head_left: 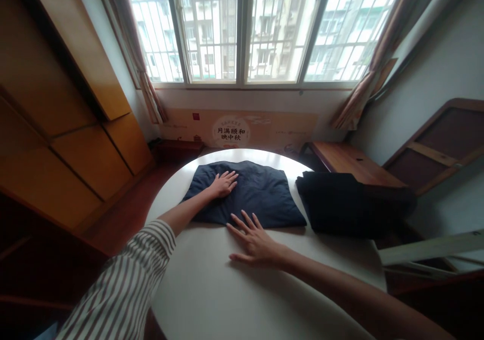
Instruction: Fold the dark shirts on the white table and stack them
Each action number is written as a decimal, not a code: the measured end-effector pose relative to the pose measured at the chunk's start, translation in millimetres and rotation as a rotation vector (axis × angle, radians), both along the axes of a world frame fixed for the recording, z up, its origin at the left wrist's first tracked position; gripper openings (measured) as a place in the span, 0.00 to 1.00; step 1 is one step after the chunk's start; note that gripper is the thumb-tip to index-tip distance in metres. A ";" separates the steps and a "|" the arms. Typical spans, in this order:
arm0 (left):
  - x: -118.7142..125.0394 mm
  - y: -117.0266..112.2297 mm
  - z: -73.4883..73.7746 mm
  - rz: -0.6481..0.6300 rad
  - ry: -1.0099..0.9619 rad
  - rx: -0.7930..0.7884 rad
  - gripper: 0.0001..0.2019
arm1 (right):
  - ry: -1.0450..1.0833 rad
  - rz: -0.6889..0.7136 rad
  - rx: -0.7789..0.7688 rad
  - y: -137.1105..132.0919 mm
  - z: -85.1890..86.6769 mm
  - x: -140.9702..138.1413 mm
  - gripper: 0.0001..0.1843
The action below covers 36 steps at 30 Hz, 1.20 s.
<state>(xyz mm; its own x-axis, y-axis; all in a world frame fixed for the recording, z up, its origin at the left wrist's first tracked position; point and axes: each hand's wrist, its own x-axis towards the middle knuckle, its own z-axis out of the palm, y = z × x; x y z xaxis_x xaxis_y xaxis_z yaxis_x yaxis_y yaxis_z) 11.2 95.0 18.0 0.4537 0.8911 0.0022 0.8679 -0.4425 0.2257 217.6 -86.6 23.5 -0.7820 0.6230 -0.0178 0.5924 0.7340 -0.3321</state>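
Note:
A dark blue folded garment [264, 189] lies flat across the far half of the round white table [212, 284]; its exact kind cannot be made out. My left hand [223, 184] rests palm down on its upper left part, fingers spread out. At the near edge of the cloth is my right hand [253, 242], also open. Its fingertips reach the garment's front edge, while the palm and thumb are over the bare tabletop. Neither hand grips anything.
A stack of black folded cloth [333, 204] sits at the table's right edge. Beyond it stands a brown wooden desk [351, 161]. Wooden cabinets [79, 158] line the left side, and a barred window [242, 32] is ahead above a printed banner [272, 126].

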 end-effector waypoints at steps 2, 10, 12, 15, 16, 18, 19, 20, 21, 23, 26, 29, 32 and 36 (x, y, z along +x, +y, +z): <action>15.6 2.0 2.9 -0.045 0.016 -0.023 0.28 | 0.007 -0.013 0.010 -5.8 -1.1 -1.7 0.47; 35.0 -18.1 2.3 0.078 0.016 -0.006 0.27 | 0.003 -0.030 0.060 -5.9 -11.0 -3.5 0.47; 25.5 -41.6 -2.5 0.066 0.009 0.026 0.27 | 0.010 -0.033 0.066 -5.8 -13.2 -3.4 0.46; -5.3 -84.0 -11.0 0.107 0.020 0.092 0.25 | 0.023 -0.036 0.072 -5.9 -15.5 -3.3 0.46; -20.3 -96.2 -12.6 0.188 0.017 0.120 0.24 | 0.028 -0.037 0.073 -5.9 -15.9 -3.3 0.46; -55.5 -112.7 -12.1 0.415 -0.011 0.161 0.24 | 0.034 -0.035 0.070 -5.9 -16.0 -3.2 0.46; -74.1 -116.2 -9.6 0.530 -0.040 0.160 0.25 | 0.036 -0.033 0.068 -5.9 -15.9 -3.2 0.46; -92.2 -116.8 -5.7 0.631 -0.089 0.139 0.26 | 0.039 -0.031 0.065 -5.9 -15.7 -3.2 0.46; -108.8 -114.9 -0.7 0.712 -0.169 0.094 0.27 | 0.042 -0.030 0.064 -5.9 -15.5 -3.2 0.46; -134.7 -106.1 11.5 0.801 -0.414 -0.104 0.27 | 0.049 -0.032 0.064 -5.9 -15.5 -3.4 0.46; -151.1 -90.5 30.7 0.784 -0.697 -0.417 0.23 | 0.056 -0.040 0.067 -6.1 -16.9 -3.3 0.46; -147.3 -79.9 46.4 0.731 -0.814 -0.674 0.21 | 0.062 -0.039 0.071 -7.1 -17.9 -1.9 0.47; -137.8 -74.7 55.5 0.712 -0.933 -0.907 0.19 | 0.079 -0.057 0.097 -8.0 -13.4 -3.7 0.46; -124.7 -70.5 56.4 0.650 -1.065 -0.925 0.14 | 0.198 -0.160 0.221 0.0 3.0 -28.1 0.42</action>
